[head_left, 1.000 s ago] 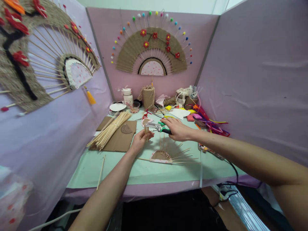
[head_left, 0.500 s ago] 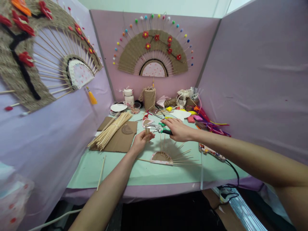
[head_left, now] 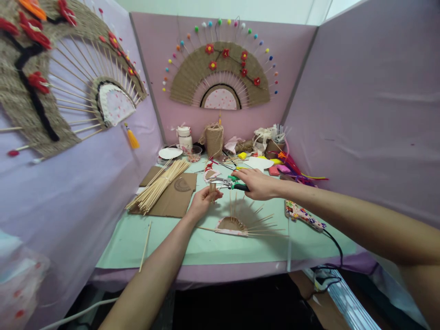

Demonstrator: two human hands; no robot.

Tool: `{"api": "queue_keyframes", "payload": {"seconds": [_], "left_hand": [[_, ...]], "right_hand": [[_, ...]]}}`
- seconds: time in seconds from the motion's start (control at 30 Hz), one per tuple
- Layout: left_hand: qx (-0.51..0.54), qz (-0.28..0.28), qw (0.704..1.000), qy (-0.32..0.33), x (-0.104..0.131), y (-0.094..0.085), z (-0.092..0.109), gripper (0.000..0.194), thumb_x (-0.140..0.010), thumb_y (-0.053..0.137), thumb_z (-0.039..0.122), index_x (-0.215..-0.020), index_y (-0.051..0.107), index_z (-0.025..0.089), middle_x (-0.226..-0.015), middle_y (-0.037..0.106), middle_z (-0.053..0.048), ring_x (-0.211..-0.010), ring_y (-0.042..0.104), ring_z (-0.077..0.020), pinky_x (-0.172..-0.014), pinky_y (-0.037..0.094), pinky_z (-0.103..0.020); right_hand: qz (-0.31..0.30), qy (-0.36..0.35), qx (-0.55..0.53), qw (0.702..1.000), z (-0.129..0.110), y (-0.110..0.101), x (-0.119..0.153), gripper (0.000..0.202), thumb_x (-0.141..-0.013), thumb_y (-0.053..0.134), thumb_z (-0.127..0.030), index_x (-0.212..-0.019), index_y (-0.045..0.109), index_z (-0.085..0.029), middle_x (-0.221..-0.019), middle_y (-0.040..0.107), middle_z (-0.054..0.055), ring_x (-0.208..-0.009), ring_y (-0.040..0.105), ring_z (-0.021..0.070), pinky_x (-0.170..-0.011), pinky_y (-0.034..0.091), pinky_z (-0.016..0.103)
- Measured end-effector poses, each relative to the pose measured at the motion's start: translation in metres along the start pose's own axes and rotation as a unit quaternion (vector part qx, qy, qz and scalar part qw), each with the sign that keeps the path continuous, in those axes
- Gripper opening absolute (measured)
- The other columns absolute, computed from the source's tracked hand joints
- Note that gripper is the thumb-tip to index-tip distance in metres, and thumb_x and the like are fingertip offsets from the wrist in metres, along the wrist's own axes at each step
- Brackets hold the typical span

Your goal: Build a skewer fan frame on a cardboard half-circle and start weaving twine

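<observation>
My left hand (head_left: 202, 201) is closed round a small upright bunch of bamboo sticks (head_left: 212, 189); finer detail there is too small to tell. My right hand (head_left: 256, 184) grips green-and-black-handled shears (head_left: 234, 183), fingers round the handles. The metal blades point left and lie across the upper part of the sticks; whether they touch is unclear. Just in front of my hands lies a half-round cardboard piece (head_left: 231, 223) with a pink-patterned edge and thin sticks fanning out of it. A similar pink-edged piece (head_left: 211, 175) sits behind the blades.
At left, a pile of bamboo sticks (head_left: 160, 185) rests on cardboard (head_left: 172, 208), and a single stick (head_left: 145, 245) lies nearer. A flower-patterned glue gun (head_left: 304, 215) with a black cord is at right. Behind stand a twine spool (head_left: 214, 140) and a white bottle (head_left: 184, 139).
The view has shifted very slightly. My hands, the shears and the held sticks stay in nearly the same place.
</observation>
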State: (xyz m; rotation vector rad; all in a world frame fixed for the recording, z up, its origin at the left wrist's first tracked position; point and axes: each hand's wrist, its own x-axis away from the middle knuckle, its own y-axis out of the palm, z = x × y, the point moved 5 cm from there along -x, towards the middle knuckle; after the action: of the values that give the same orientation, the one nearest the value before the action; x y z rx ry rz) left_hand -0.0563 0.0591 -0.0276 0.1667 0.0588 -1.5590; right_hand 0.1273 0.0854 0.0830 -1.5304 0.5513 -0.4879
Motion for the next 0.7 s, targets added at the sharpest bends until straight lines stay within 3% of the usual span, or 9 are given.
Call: {"api": "queue_keyframes", "payload": {"seconds": [0.27, 0.5, 0.7], "left_hand": [[0.0, 0.008, 1.0, -0.003, 0.0004, -0.0009, -0.0006, 0.047, -0.067, 0.074, 0.058, -0.085, 0.066, 0.016, -0.087, 0.075, -0.011, -0.085, 0.071, -0.025, -0.078, 0.054, -0.038], [0.003, 0.014, 1.0, -0.004, 0.0018, 0.0006, 0.003, 0.048, -0.065, 0.075, 0.06, -0.081, 0.065, 0.016, -0.084, 0.075, -0.011, -0.084, 0.071, -0.0255, -0.077, 0.054, -0.038], [0.002, 0.014, 1.0, -0.003, 0.0016, 0.0006, 0.0048, 0.051, -0.063, 0.075, 0.063, -0.08, 0.065, 0.016, -0.084, 0.075, -0.011, -0.083, 0.071, -0.0253, -0.08, 0.055, -0.04]], "right_hand": [[0.0, 0.003, 0.039, 0.999, -0.0019, -0.0009, -0.0022, 0.058, -0.074, 0.054, -0.019, -0.131, 0.044, -0.018, -0.123, 0.057, 0.016, -0.112, 0.054, 0.0334, -0.092, 0.04, 0.047], [-0.017, 0.007, 0.08, 0.997, -0.007, -0.0066, -0.0054, 0.042, -0.082, 0.051, -0.024, -0.123, 0.049, -0.018, -0.113, 0.06, 0.016, -0.1, 0.059, 0.0321, -0.081, 0.043, 0.044], [-0.011, -0.003, 0.083, 0.996, -0.0057, -0.0045, -0.0083, 0.034, -0.081, 0.054, -0.024, -0.114, 0.052, -0.018, -0.107, 0.061, 0.015, -0.093, 0.061, 0.0297, -0.073, 0.043, 0.038]]}}
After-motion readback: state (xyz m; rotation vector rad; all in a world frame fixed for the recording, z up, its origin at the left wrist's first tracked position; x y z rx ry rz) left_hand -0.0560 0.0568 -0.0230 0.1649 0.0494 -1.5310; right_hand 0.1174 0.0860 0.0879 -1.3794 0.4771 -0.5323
